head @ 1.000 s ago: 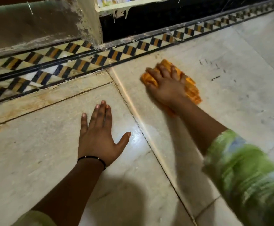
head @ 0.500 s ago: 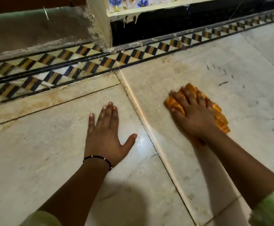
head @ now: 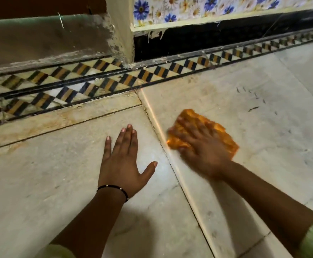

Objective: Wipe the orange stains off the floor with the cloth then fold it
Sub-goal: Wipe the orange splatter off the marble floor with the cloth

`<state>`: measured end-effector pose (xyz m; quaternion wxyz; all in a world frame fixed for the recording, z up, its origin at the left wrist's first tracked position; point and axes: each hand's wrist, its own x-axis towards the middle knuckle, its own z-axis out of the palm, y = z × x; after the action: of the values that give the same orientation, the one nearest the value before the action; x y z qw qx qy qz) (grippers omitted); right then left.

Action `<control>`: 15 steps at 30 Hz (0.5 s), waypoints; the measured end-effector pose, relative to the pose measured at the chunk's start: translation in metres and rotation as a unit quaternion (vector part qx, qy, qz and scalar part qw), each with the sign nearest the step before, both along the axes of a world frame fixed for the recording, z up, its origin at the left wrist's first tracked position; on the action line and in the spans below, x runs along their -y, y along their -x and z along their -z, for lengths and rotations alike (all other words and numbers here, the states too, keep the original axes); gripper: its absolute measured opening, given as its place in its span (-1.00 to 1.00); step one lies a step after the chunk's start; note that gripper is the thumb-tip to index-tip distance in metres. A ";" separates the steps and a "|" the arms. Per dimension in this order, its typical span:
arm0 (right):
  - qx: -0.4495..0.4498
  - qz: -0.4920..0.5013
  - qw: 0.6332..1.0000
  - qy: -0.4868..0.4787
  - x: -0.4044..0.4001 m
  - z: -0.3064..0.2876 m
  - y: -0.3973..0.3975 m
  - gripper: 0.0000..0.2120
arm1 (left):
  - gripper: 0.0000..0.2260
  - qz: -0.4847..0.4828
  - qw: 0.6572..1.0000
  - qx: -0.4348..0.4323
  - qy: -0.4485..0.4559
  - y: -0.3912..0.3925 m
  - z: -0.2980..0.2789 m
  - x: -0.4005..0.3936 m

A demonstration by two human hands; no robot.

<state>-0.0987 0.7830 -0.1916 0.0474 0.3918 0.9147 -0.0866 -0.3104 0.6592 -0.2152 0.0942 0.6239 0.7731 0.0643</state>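
Note:
My right hand (head: 200,146) presses flat on a bunched orange cloth (head: 224,138) lying on the pale marble floor (head: 263,146), just right of a joint between slabs. The hand is blurred by motion and covers the cloth's middle. My left hand (head: 123,162) rests flat on the neighbouring slab with fingers spread, holding nothing; a thin black bracelet circles its wrist. Faint orange-brown stains (head: 205,90) show on the slab beyond the cloth, and a rusty streak (head: 46,121) runs along the narrow strip at left.
A patterned black, yellow and white tile border (head: 152,73) runs along the wall. A pillar base (head: 122,34) and a flower-patterned panel (head: 207,8) stand behind it. Small dark marks (head: 252,108) dot the slab at right.
My right hand has slid the cloth toward me and then leftward, close to the slab joint. The left hand has stayed planted in place.

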 end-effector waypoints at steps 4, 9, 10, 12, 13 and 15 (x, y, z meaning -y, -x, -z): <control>-0.012 0.126 0.992 0.000 -0.050 0.002 0.007 -0.49 | -0.19 0.006 1.000 -0.006 -0.011 0.003 0.002 -0.001; -0.014 0.115 0.993 -0.014 -0.016 0.003 0.054 -0.49 | -0.19 0.000 1.000 -0.020 0.000 0.002 0.005 0.001; -0.009 0.077 0.997 -0.026 0.007 0.003 0.054 -0.49 | -0.19 0.000 1.000 -0.021 0.000 0.002 0.005 0.000; -0.014 0.021 0.999 -0.045 0.053 0.005 0.039 -0.50 | -0.20 0.005 1.000 -0.017 -0.007 0.002 0.006 0.000; -0.017 0.011 0.998 -0.051 0.071 0.007 0.025 -0.51 | -0.20 0.007 1.000 -0.016 -0.012 0.002 0.005 0.000; -0.022 0.030 0.999 -0.039 0.092 0.011 -0.016 -0.52 | -0.20 0.008 1.000 -0.013 -0.020 0.002 0.006 0.000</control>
<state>-0.0828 0.6907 -0.2028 0.0098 0.4185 0.9061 -0.0611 -0.3119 0.6591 -0.2212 0.0727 0.6322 0.7681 0.0708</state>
